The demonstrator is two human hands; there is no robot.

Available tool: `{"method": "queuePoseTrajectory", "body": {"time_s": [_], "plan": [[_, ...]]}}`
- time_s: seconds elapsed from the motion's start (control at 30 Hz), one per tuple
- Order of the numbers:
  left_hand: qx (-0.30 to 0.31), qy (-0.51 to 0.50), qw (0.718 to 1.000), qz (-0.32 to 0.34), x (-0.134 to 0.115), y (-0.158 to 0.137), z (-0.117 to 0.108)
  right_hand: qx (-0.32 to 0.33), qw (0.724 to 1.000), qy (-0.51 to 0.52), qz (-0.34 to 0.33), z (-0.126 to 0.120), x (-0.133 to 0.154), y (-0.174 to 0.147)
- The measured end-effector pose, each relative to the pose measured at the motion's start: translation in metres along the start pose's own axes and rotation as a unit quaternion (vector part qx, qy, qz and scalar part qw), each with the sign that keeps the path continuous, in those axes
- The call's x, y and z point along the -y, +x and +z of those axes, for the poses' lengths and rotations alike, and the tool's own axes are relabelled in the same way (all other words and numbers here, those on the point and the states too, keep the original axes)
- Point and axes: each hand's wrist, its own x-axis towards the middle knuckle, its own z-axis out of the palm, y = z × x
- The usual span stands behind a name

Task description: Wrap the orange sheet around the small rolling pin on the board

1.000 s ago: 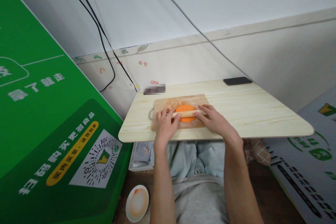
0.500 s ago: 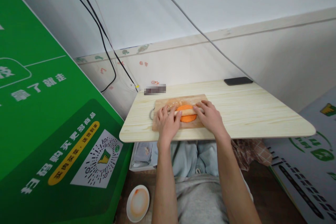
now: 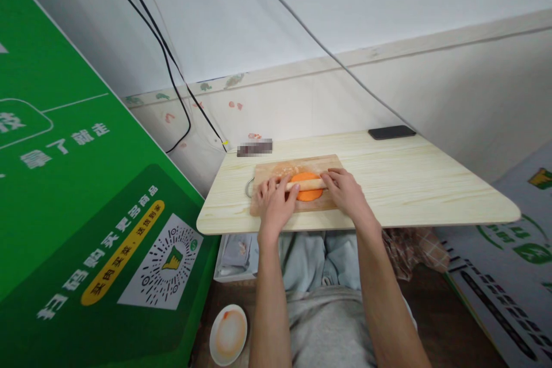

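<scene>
A flat round of orange dough point(image 3: 307, 195) lies on a wooden cutting board point(image 3: 321, 163) that has a metal loop handle at its left end. Across the dough rests a pale wooden rolling pin point(image 3: 309, 184). My left hand point(image 3: 276, 200) is closed on the pin's left end, its fingers curled over the wood. My right hand point(image 3: 344, 191) grips the opposite end, thumb and fingers bent around it. Both pin ends are mostly hidden under the hands. Light residue marks the board behind the dough.
The pale table point(image 3: 414, 184) carries a black phone point(image 3: 391, 132) at the back right and a blurred-out dark object point(image 3: 255, 148) at the back left. A stained white bowl point(image 3: 228, 335) sits below on the left. A green panel point(image 3: 86, 195) borders the left side.
My right hand has shifted slightly to the right along the rolling pin. The left hand stays almost in place. The dough and board look unchanged.
</scene>
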Motion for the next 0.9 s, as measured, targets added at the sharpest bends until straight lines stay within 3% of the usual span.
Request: {"method": "queuePoseTrajectory", "body": {"time_s": [0.2,0.6,0.9], "plan": [[-0.001,-0.005,1.000,0.009,0.002,-0.001,-0.002,0.008,0.998,0.021,-0.052,0.000,-0.011,0.000],[-0.030,-0.005,1.000,-0.007,-0.001,-0.002,0.008,-0.028,0.999,-0.040,0.022,0.001,0.009,-0.006],[-0.004,-0.036,0.999,0.031,0.007,0.002,-0.001,-0.023,0.999,-0.024,0.007,0.002,0.005,-0.005]]}}
